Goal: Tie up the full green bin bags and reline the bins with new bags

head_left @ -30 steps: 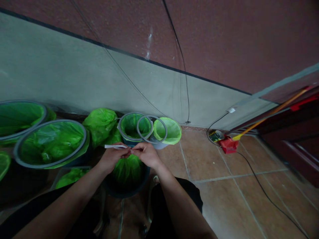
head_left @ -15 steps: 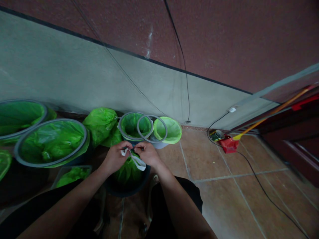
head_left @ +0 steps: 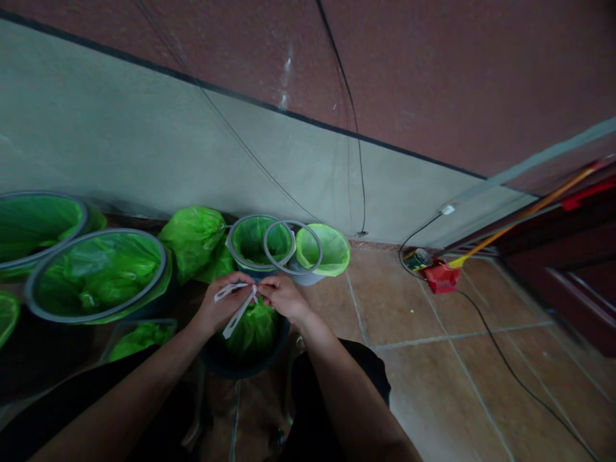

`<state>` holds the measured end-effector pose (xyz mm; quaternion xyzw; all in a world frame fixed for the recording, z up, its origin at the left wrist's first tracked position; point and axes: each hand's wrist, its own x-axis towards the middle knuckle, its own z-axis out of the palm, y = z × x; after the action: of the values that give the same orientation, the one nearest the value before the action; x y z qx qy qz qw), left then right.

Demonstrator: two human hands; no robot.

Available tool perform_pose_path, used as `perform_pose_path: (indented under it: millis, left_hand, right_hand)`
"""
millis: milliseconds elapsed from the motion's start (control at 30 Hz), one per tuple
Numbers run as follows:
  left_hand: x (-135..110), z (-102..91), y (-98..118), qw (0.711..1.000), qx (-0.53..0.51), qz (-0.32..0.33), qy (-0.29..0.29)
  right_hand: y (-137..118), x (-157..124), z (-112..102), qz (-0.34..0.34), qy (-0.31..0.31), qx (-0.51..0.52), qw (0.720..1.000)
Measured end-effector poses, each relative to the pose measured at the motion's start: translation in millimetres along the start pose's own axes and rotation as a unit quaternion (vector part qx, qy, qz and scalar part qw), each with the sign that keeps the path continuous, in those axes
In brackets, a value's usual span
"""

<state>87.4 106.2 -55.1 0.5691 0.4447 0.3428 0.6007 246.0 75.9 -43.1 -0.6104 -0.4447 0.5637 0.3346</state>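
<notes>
My left hand (head_left: pixel 219 307) and my right hand (head_left: pixel 283 296) meet over a dark bin (head_left: pixel 248 359) that holds a gathered green bag (head_left: pixel 253 327). Both hands pinch a white strip (head_left: pixel 237 307) at the bag's neck. One end of the strip sticks out over my left hand, the other hangs down and to the left across the bag. My forearms reach in from the bottom of the view.
Several grey-rimmed bins lined with green bags (head_left: pixel 96 273) stand along the wall on the left. A tied green bag (head_left: pixel 192 234) lies among them. Black cables (head_left: pixel 486 333) cross the tiled floor to a red object (head_left: pixel 440 277) and a yellow-handled tool (head_left: pixel 520 218).
The white strip, first held straight and level between my hands, is now looped at the bag's neck with its ends hanging loose. My hands stayed over the dark bin.
</notes>
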Motion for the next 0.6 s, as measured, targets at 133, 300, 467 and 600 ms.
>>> perform_pose_path:
  millis: [133, 300, 467, 600]
  left_hand:
    - [1.1, -1.4, 1.5, 1.0, -0.016, -0.019, 0.003]
    - [0.2, -2.3, 6.9, 1.0, 0.005, -0.025, -0.008]
    - [-0.5, -3.8, 9.3, 0.999, 0.008, -0.032, -0.002]
    - [0.0, -4.3, 5.3, 1.0, 0.023, -0.009, 0.008]
  right_hand:
    - [3.9, 2.4, 1.5, -0.038, 0.015, -0.083, 0.996]
    - [-3.6, -3.7, -0.1, -0.124, 0.072, -0.301, 0.943]
    - [2.2, -1.4, -3.5, -0.112, 0.021, -0.199, 0.973]
    - [5.8, 2.1, -2.6, -0.022, -0.054, -0.043, 0.997]
